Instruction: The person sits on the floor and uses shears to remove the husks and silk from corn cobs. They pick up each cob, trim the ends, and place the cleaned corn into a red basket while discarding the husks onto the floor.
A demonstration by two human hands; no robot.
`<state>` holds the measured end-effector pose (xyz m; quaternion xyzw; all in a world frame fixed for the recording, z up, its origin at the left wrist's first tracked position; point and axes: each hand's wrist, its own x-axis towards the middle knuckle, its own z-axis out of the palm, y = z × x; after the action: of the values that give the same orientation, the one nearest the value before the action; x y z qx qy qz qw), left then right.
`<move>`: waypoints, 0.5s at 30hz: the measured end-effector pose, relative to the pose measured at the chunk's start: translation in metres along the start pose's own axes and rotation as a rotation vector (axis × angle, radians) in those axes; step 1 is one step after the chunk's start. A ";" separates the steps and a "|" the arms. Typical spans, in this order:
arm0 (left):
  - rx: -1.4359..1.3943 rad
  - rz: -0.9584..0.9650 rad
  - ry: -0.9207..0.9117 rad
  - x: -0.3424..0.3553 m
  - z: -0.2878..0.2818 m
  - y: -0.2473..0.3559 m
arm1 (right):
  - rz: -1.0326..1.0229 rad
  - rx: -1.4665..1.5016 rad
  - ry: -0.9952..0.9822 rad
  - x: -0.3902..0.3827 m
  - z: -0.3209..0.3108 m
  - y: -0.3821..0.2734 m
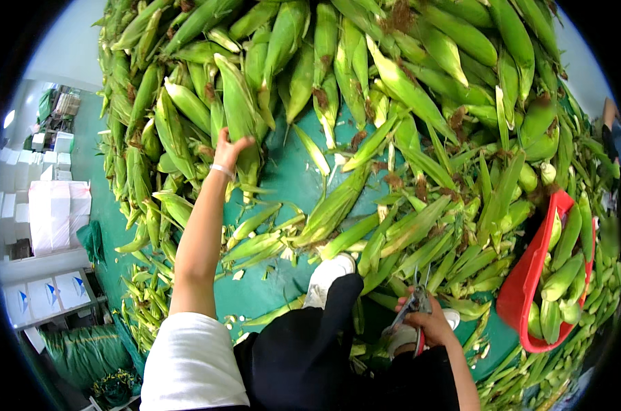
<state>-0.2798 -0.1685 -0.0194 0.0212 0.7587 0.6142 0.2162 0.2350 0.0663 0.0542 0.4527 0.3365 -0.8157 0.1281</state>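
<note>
Dozens of green corn ears, husks on, make up the heap (310, 41) that fills the far side and curves down along the left. Green floor (273, 282) shows between it and the person's feet, partly taken up by loose husks (413, 233), which spread thickest toward the right. Another strip of floor runs outside the heap's left edge, separating it from stacked white boxes (59, 212); little room shows around the feet. Near the right side, the red tub (513, 294) tilts among the greenery, its mouth toward the right, with several green corn ears inside, some reaching its rim.

At the heap's near left edge, one long ear (236, 96) slants with its tip pointing away. The left hand (231, 152) is at its lower end, thumb spread wide; whether the fingers have closed around it, I cannot tell. The right hand (428, 318), low and near the shoes, is wrapped around metal shears (415, 301), blades pointing away from the body. Smallest is a pale band (222, 169) around the left wrist.
</note>
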 end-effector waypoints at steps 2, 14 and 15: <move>-0.056 0.015 -0.158 -0.056 0.017 -0.003 | -0.020 -0.094 -0.008 0.005 -0.005 -0.001; 1.449 1.005 -0.605 -0.195 0.142 0.065 | -0.235 -0.553 0.062 0.019 0.017 -0.031; 1.482 1.073 -0.657 -0.196 0.148 0.071 | -0.205 -0.485 0.051 0.022 0.017 -0.030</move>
<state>-0.0666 -0.0731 0.0839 0.6655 0.7443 -0.0389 0.0405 0.1961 0.0788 0.0552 0.3927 0.5694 -0.7083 0.1411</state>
